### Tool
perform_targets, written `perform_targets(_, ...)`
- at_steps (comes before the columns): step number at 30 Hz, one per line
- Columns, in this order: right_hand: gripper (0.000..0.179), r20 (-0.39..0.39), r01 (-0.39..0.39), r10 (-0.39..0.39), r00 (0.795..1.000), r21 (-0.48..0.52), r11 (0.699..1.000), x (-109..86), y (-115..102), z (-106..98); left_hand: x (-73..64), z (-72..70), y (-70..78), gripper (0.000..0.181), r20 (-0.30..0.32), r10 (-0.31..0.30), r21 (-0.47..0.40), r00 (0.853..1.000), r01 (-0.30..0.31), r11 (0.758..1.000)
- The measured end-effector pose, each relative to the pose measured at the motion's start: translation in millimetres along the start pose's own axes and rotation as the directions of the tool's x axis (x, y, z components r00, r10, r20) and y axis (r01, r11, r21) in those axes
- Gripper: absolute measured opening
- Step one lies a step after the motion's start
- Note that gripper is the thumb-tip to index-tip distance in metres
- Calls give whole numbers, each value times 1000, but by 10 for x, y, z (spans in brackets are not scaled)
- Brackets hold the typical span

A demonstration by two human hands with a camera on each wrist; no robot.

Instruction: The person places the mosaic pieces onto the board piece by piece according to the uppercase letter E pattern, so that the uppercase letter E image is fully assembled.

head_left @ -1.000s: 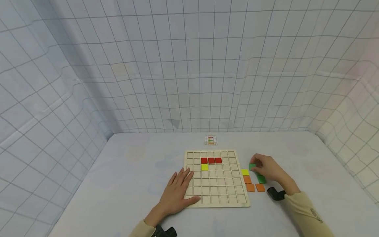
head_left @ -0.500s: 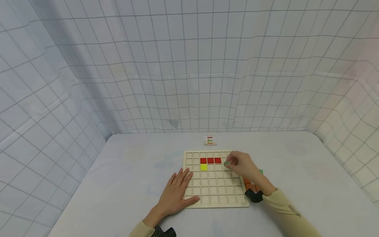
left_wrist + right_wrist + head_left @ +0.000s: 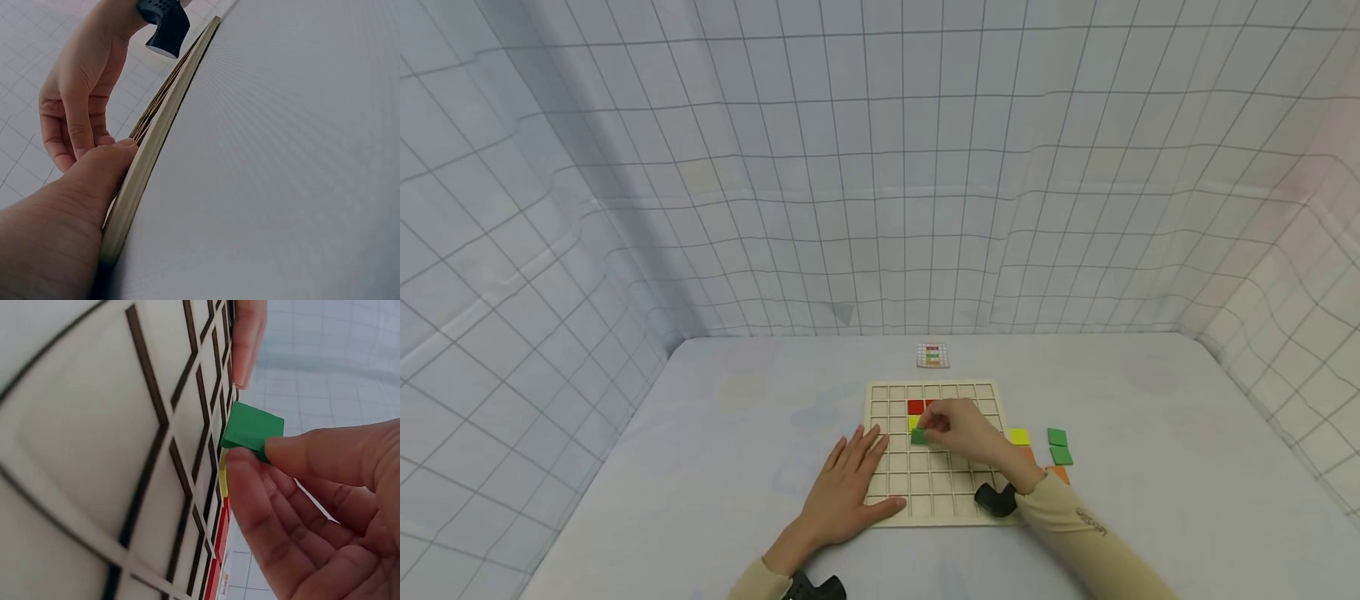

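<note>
A green square tile (image 3: 253, 425) is pinched between the thumb and fingers of my right hand (image 3: 964, 429), close over a cell of the cream grid board (image 3: 932, 507). In the head view it sits just below a yellow tile (image 3: 913, 422), which lies in a cell beneath a row of red tiles (image 3: 915, 407); my hand covers part of that row. My left hand (image 3: 844, 492) rests with fingers spread on the board's left edge. In the left wrist view its thumb (image 3: 103, 164) lies along the board's side (image 3: 162, 134).
Right of the board lie a loose yellow tile (image 3: 1019, 437), two green tiles (image 3: 1057, 437) and orange tiles (image 3: 1057, 473), partly behind my right forearm. A small card with a coloured grid pattern (image 3: 933, 356) lies beyond the board. Grid-lined white curtains surround the white table.
My right hand has picked up a green tile from beside the board and carried it left, over the cell below the yellow tile. My left hand stays in place.
</note>
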State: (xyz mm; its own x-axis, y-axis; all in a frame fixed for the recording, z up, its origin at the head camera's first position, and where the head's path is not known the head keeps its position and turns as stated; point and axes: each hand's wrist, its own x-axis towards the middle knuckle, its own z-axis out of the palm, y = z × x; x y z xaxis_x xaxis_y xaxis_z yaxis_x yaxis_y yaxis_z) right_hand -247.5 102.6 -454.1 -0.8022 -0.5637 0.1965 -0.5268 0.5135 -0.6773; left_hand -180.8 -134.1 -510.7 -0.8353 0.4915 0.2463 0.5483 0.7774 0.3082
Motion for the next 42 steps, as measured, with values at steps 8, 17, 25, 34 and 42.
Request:
perform_targets(8, 10, 13, -52, 54, 998, -121, 991, 15, -18, 70, 2, 2, 1, 88, 1, 0, 0, 1000, 0, 1000)
perform_targets(17, 13, 16, -35, 39, 999, -202, 979, -14, 1, 89, -1, 5, 1, 87, 8, -4, 2, 1000, 4, 1000)
perform_targets(25, 12, 42, -9, 19, 999, -209, 978, -64, 10, 68, 2, -4, 12, 87, 21, -13, -4, 1000, 14, 1000)
perform_targets(34, 29, 136, 51, -13, 991, -276, 960, -233, -20, 24, 3, -8, 14, 87, 28, -14, 1, 999, 14, 1000)
perform_targets(42, 22, 172, 95, -72, 982, -130, 987, -464, 23, -167, 9, -12, 18, 88, 33, -25, 15, 999, 24, 1000)
